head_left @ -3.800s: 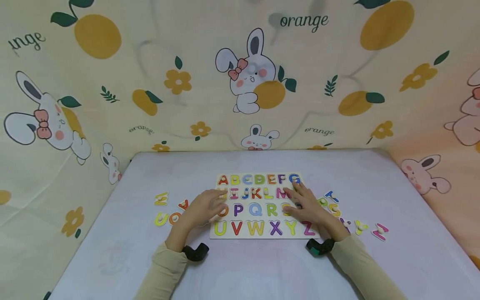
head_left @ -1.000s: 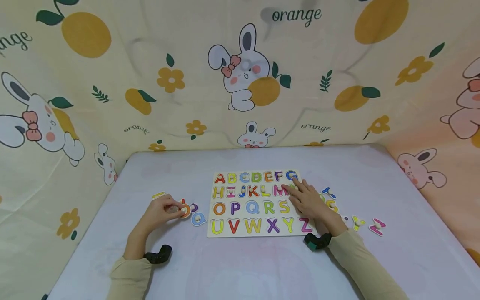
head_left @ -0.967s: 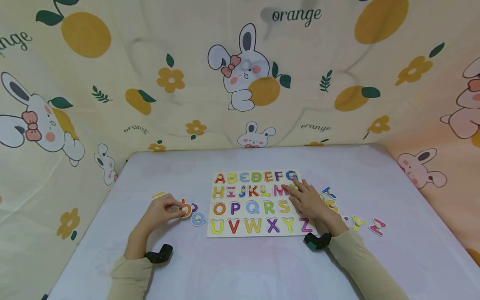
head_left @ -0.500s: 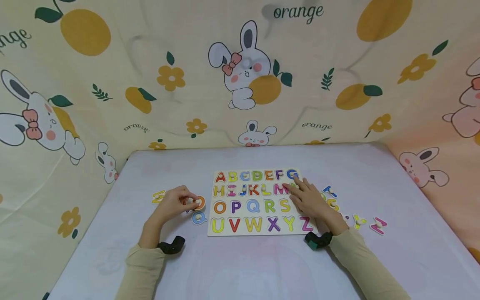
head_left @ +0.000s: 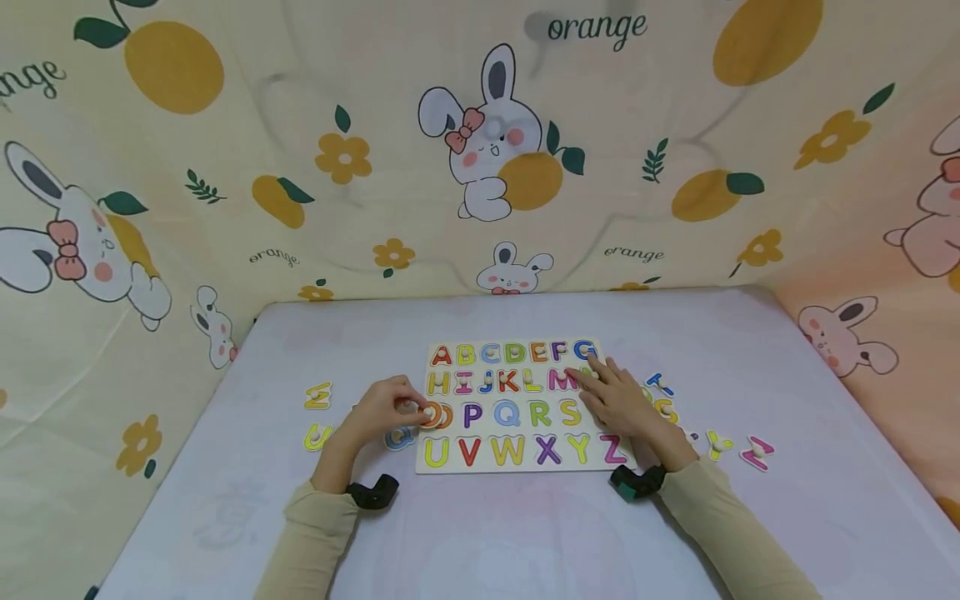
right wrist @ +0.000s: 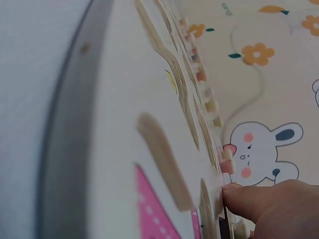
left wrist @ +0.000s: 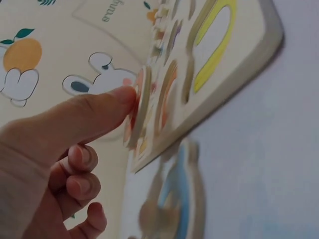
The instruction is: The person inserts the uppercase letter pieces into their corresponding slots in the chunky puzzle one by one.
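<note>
Orange O (left wrist: 142, 112) pinched in my L hand (head_left: 386, 408), slightly left of its slot (left wrist: 168, 94); lowered w/o realigning, might jam. R hand (head_left: 618, 400) spread, gripping nothing.

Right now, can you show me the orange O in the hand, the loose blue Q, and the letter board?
Orange O (left wrist: 144, 107): left wrist view, on its pale edge.
Blue Q (head_left: 401, 439): head view, on its round face.
Letter board (head_left: 487, 414): head view, on a bare patch.
</note>
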A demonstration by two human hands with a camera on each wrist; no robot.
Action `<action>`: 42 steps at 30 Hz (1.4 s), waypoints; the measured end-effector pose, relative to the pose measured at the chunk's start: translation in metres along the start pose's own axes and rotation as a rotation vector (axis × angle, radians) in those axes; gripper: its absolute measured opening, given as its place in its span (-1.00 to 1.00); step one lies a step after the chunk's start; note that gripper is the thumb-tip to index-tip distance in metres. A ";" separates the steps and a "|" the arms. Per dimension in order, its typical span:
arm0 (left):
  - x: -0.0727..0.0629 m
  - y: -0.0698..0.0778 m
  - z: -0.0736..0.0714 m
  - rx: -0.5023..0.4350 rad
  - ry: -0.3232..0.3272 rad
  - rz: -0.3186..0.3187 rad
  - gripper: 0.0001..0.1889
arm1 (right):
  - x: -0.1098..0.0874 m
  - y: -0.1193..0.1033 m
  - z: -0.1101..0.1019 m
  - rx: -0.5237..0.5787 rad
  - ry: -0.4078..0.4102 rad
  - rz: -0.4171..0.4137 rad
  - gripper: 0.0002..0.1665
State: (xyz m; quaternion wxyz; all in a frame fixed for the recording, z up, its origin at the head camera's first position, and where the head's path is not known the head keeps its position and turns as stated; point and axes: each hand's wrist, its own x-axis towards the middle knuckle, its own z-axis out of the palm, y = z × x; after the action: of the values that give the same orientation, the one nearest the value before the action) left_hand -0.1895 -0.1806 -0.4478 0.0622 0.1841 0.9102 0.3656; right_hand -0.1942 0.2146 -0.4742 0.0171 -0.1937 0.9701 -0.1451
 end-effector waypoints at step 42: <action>-0.003 -0.017 -0.023 -0.007 0.041 -0.041 -0.71 | 0.000 0.000 -0.001 0.047 -0.021 0.016 -0.44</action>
State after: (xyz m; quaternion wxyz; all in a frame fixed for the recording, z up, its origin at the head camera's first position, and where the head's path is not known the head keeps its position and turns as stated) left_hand -0.1976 -0.2078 -0.4429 0.0517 0.1579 0.9137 0.3709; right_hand -0.1940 0.2147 -0.4730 0.0328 -0.1867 0.9678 -0.1657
